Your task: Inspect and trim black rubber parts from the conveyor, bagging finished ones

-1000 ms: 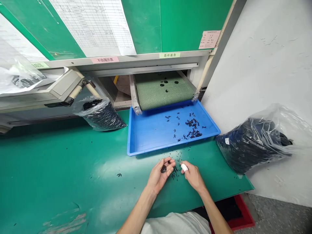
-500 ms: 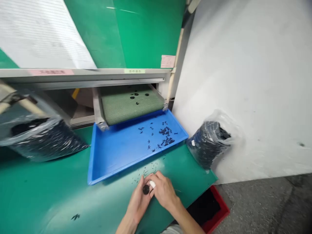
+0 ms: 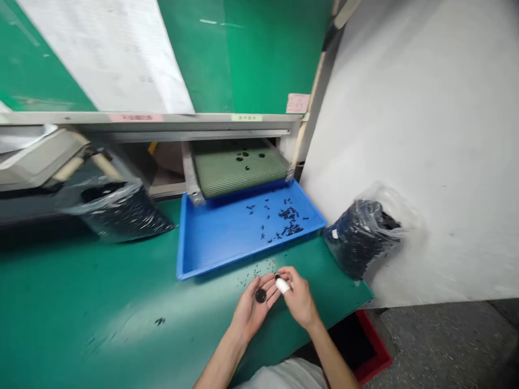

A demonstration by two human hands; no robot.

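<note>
My left hand [image 3: 252,308] is turned palm up, fingers stretched out, and a round black disc [image 3: 260,295] lies on it. Close beside it, my right hand [image 3: 299,297] has its fingers curled together, with a white covering [image 3: 283,285] on one finger. A small dark piece [image 3: 277,277] shows at the right fingertips, over the left fingers; its exact kind is too small to tell. Both hands are above the green tabletop [image 3: 133,281], in front of a blue tray [image 3: 219,227] with many small black bits [image 3: 290,213] at its right end.
A ribbed green conveyor [image 3: 239,175] carrying several black round parts ends over the tray. Plastic bags of black parts stand left [image 3: 121,213] and right [image 3: 360,232]. Small scraps [image 3: 259,270] lie before the tray, others [image 3: 160,321] farther left. A red bin [image 3: 379,351] sits below the right edge.
The view has shifted, so the scene sits further right. My hands have parted a little; the left fingers have straightened, showing the disc more fully, and a small dark piece now shows at the right fingertips.
</note>
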